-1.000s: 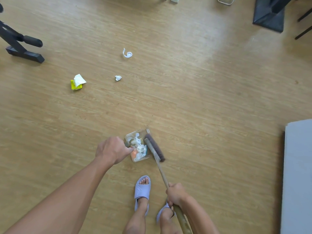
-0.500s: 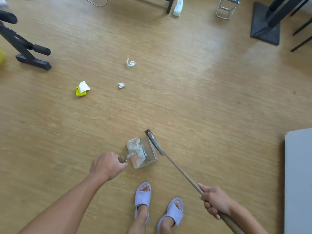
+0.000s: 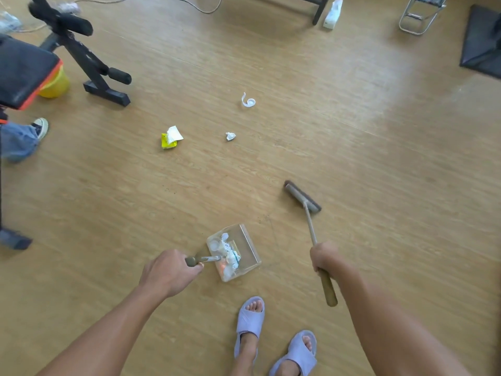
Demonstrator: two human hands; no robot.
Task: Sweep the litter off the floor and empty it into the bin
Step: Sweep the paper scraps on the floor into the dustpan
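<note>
– Most of the wood floor [image 3: 352,137] ahead and to the right is open. Edges?
– Exercise bench [image 3: 24,69] on the far left, yellow bucket [image 3: 55,84] tucked under its pad. Dark mat [image 3: 479,47] in the top-right corner.
– Hands?
– Both arms reach forward and down. Right hand [image 3: 324,256] is fisted round the broom [image 3: 302,196] shaft, brush head ahead, apart from the dustpan [image 3: 249,240]. Left hand [image 3: 168,272] grips the dustpan handle; the pan holds litter, just ahead of the feet.
– Loose litter?
– Mid-floor, well beyond the pan: yellow wrapper [image 3: 169,138], curled strip [image 3: 248,101], paper wad [image 3: 230,136].
</note>
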